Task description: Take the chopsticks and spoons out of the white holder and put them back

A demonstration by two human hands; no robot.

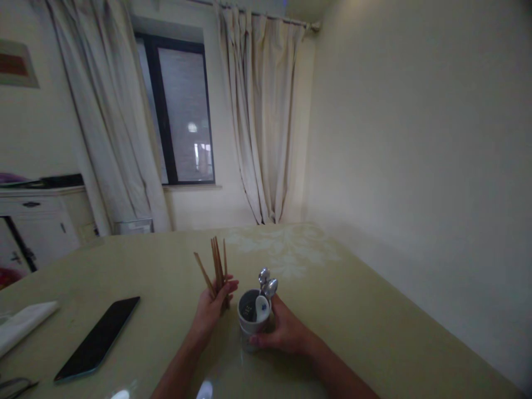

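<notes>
My left hand point(218, 296) is closed around several wooden chopsticks point(216, 260), which point upward and fan slightly apart. Just to its right, my right hand point(280, 327) wraps the side of a round utensil holder point(248, 328) with a dark inside and small holes in its bottom. Two shiny metal spoons point(271, 287) and a white ceramic spoon point(262, 308) with a small blue mark stand in the holder, leaning toward its right side. The chopsticks are outside the holder, beside its rim. Whether the holder's base touches the table cannot be made out.
The pale table point(349, 310) has a glossy surface. A black tablet-like slab point(97, 339) lies at left, with a white flat object point(25, 324) beyond it and a dark thin cord or frame point(16, 383) near the corner. A wall point(424, 166) borders the table's right side.
</notes>
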